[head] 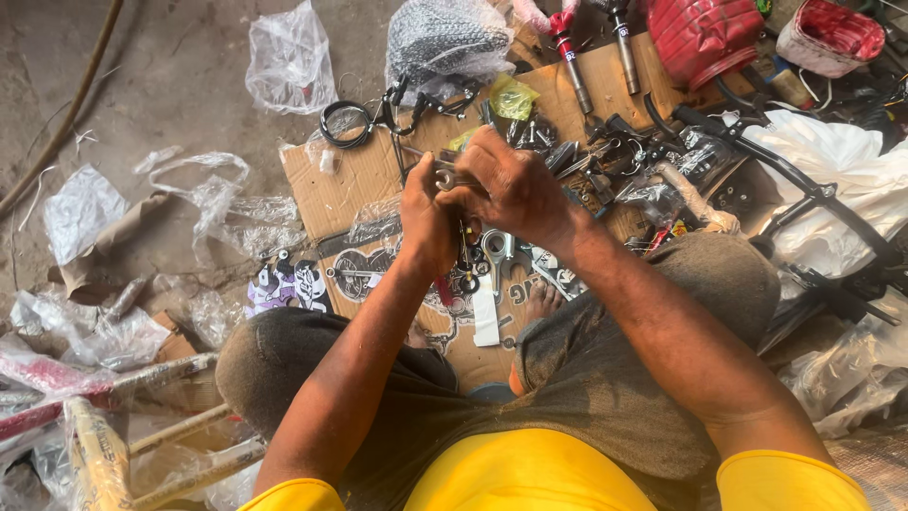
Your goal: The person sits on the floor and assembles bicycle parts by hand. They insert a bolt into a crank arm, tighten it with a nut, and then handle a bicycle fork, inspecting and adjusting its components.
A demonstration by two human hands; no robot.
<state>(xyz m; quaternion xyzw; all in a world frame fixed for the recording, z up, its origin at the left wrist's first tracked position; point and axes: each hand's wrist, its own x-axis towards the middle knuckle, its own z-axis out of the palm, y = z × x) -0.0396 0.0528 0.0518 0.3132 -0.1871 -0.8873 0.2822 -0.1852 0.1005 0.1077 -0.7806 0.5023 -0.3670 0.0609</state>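
I squat over a sheet of brown cardboard (336, 185) on the floor. My left hand (426, 222) and my right hand (511, 185) meet above it, both closed around a small metal part with a silver spanner (445, 178) sticking out between them. Which hand grips the spanner and which the part is hard to tell. Below my hands lie a shiny metal crank-like piece (494, 255), small black rings and a white strip (485, 317) on the cardboard.
Clear plastic bags (288, 57) and wrappers litter the concrete floor. Two shock absorbers (572, 61), a red ribbed part (700, 33), black brackets and a black frame (804, 189) lie at the back right. Wrapped tubes (95, 454) rest at the lower left.
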